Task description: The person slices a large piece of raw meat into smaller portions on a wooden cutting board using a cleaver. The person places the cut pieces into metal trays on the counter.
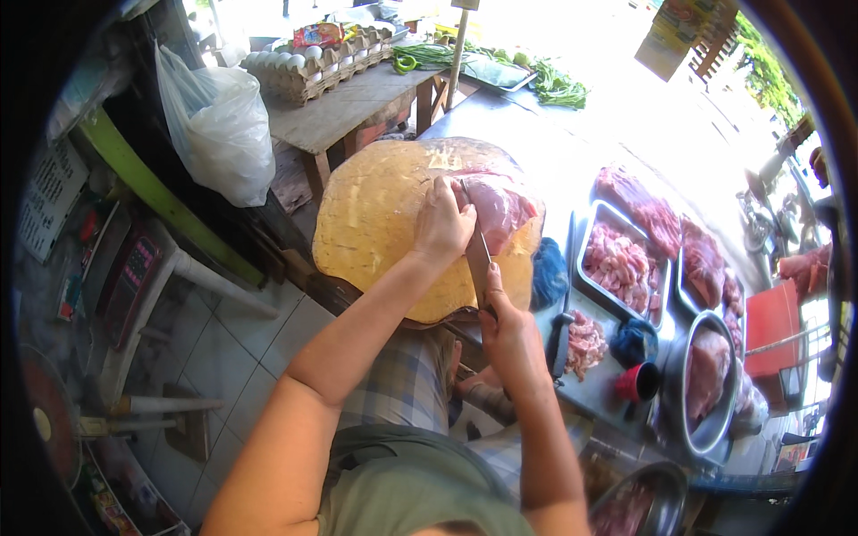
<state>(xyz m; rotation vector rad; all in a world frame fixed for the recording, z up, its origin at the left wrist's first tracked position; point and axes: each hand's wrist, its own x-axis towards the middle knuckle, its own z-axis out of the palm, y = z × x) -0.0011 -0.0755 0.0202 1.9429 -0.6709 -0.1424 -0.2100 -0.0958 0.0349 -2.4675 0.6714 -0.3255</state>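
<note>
A thick round wooden chopping block (366, 228) stands in front of me, with a pale pink piece of raw meat (502, 210) on its right part. My right hand (511, 335) is closed round the handle of a knife (478, 255), whose long blade points away from me along the meat's left edge. On the other side of the blade, my left hand (442, 223) has its fingers bent and pressed on the meat's left edge near the knife tip. Just what its fingertips grip is partly hidden.
Right of the block are a blue cloth (549, 272), a tray of cut meat (617, 268), larger slabs (642, 210), a metal basin with meat (706, 380) and a red cup (636, 382). Egg trays (317, 76) rest on a wooden table behind. A white plastic bag (219, 129) hangs left.
</note>
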